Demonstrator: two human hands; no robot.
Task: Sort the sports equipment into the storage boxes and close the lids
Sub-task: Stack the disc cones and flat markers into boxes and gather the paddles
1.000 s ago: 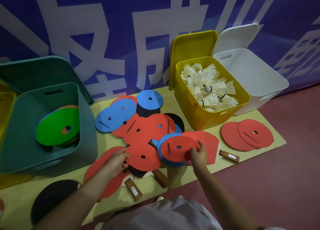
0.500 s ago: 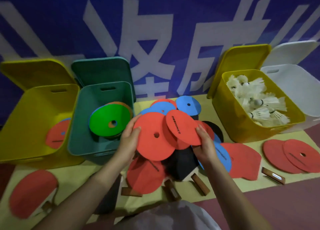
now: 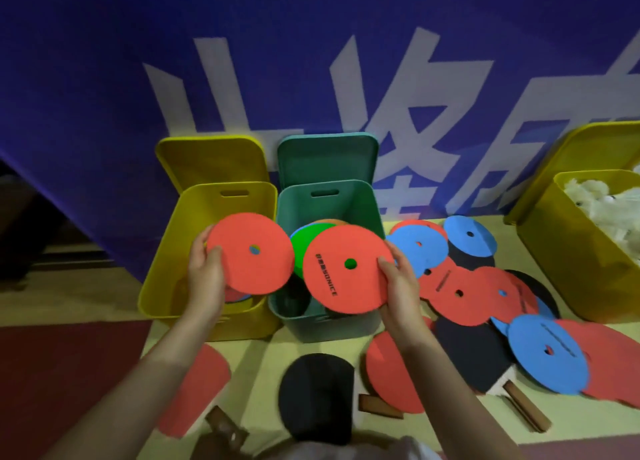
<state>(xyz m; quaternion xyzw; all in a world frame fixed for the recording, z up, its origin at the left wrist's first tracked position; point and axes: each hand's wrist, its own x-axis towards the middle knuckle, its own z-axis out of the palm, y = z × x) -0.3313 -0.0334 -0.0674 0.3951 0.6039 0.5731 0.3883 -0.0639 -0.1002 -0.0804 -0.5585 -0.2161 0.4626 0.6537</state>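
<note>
My left hand (image 3: 204,276) holds a red flat disc (image 3: 251,251) by its left edge, above the open yellow box (image 3: 166,286) on the left. My right hand (image 3: 398,279) pinches a second red disc (image 3: 343,269) with black lettering by its right edge, over the open teal box (image 3: 360,196). A green disc (image 3: 303,243) lies inside the teal box. More red and blue discs (image 3: 460,293) and red and black paddles (image 3: 317,390) lie spread on the yellow mat.
Both boxes have their lids propped upright against the blue banner wall. Another yellow box (image 3: 554,262) with white shuttlecocks (image 3: 602,203) stands at the right edge. Wooden paddle handles (image 3: 526,411) stick out near the mat's front edge. Red floor borders the mat at the left.
Both hands lifted a red disc each from the pile and carried them left, over the yellow and teal boxes. My view swung left, so the white box left the frame.
</note>
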